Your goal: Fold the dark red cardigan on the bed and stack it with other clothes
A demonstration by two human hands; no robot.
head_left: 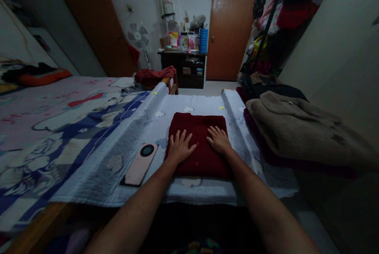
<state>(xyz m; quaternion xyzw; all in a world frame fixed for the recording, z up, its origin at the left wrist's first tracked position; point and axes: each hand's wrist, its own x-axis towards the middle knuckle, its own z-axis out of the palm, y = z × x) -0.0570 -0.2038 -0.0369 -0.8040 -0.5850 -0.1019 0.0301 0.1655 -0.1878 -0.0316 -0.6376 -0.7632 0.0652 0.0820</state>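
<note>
A dark red buttoned garment (pixel 204 163), folded into a flat rectangle, lies on a pale blue cloth (pixel 189 190) in front of me. My left hand (pixel 179 147) rests flat on its left side with the fingers spread. On its right side lies my right hand (pixel 218 139), palm down and fingers apart. Two small buttons show between and below the hands. To the left of the garment is a pink smartphone (pixel 140 165), back up, with a round dark camera ring. Neither hand grasps anything.
A bed with a patterned sheet (pixel 74 135) adjoins on the left. Folded brown fleece clothing (pixel 296 131) is stacked at the right edge. Behind stand a red cloth heap (pixel 154 77), a white fan (pixel 138 36), a dark cabinet (pixel 167 62) and a wooden door (pixel 233 29).
</note>
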